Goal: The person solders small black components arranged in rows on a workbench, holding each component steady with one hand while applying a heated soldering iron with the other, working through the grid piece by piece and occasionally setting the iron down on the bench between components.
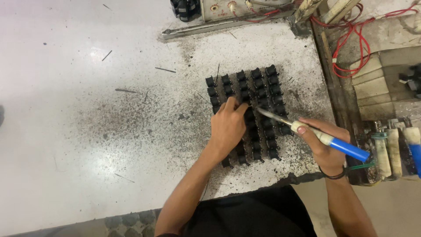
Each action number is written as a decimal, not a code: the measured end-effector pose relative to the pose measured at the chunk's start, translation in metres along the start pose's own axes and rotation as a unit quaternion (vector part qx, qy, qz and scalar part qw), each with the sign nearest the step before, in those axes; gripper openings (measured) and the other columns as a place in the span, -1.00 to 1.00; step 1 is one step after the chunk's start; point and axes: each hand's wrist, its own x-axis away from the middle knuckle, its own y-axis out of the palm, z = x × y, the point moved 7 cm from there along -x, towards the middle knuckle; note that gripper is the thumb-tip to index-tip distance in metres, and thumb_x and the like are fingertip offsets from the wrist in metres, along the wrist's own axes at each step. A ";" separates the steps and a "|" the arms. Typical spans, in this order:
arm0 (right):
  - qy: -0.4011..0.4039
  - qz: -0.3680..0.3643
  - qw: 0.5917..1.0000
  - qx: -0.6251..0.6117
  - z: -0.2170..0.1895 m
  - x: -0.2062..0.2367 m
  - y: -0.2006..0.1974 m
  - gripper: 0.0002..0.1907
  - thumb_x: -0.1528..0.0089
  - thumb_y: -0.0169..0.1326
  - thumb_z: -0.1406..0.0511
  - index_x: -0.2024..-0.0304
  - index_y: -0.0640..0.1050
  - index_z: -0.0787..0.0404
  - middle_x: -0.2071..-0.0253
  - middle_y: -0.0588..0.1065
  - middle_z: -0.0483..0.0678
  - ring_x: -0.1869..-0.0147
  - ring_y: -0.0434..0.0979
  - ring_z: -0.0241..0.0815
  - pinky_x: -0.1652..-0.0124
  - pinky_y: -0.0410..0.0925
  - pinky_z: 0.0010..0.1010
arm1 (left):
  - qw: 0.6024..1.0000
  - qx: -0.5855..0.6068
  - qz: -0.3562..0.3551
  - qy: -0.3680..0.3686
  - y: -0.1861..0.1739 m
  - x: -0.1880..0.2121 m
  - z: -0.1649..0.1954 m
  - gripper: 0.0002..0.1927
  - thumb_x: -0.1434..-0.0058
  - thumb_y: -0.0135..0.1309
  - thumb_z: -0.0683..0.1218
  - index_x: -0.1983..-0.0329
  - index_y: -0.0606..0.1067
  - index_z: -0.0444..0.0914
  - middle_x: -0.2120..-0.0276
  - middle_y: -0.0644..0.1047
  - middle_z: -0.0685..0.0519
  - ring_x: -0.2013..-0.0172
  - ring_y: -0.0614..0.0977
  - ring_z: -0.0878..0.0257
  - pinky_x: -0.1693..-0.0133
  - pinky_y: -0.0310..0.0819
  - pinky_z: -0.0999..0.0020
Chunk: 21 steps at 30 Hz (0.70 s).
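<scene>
Several small black components (256, 92) stand in rows as a block on a white, soot-stained table (87, 131). My left hand (226, 128) rests on the block's left side, fingers pinched at a thin wire-like strand near the middle. In my right hand (323, 140) is a soldering iron (315, 134) with a blue and white handle. Its metal tip points left and sits close to my left fingertips, over the components.
Red wires (351, 44) and a wooden strip (329, 79) run along the table's right edge. More blue and white tool handles (394, 149) stand in a rack at the right. A metal bar (219, 26) and a black part (186, 8) lie at the back.
</scene>
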 end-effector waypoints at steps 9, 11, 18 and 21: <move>-0.001 -0.030 1.000 0.009 -0.008 -0.013 0.008 -0.76 -0.28 0.27 0.39 0.02 0.64 0.37 0.14 0.65 0.08 0.15 0.66 -0.27 0.17 0.47 -0.58 | 1.000 0.015 0.012 0.011 0.015 0.006 -0.003 -0.89 -0.08 0.18 -0.24 0.31 0.60 -0.25 0.28 0.51 0.02 0.24 0.60 0.07 0.39 0.56 0.14; -0.014 -0.041 0.999 0.018 -0.016 -0.014 0.010 -0.76 -0.28 0.27 0.40 0.02 0.64 0.38 0.16 0.65 0.08 0.17 0.65 -0.29 0.19 0.45 -0.60 | 1.000 0.021 0.003 0.016 0.015 0.005 -0.001 -0.87 -0.06 0.19 -0.25 0.30 0.60 -0.27 0.28 0.51 0.00 0.24 0.60 0.05 0.40 0.56 0.13; -0.059 -0.056 0.993 0.085 -0.050 -0.028 0.021 -0.76 -0.25 0.31 0.41 0.05 0.65 0.38 0.19 0.64 0.09 0.20 0.67 -0.29 0.24 0.46 -0.58 | 0.999 0.029 -0.016 0.032 0.015 0.004 0.002 -0.87 -0.03 0.15 -0.29 0.33 0.58 -0.33 0.28 0.50 -0.05 0.24 0.60 0.04 0.42 0.58 0.15; -0.041 -0.061 0.990 0.119 -0.058 -0.034 0.024 -0.78 -0.23 0.32 0.38 0.09 0.66 0.34 0.26 0.65 0.06 0.27 0.67 -0.29 0.33 0.44 -0.57 | 0.999 0.019 -0.034 0.009 0.020 0.002 0.002 -0.87 -0.02 0.15 -0.31 0.34 0.59 -0.32 0.29 0.51 -0.04 0.26 0.61 0.05 0.45 0.57 0.13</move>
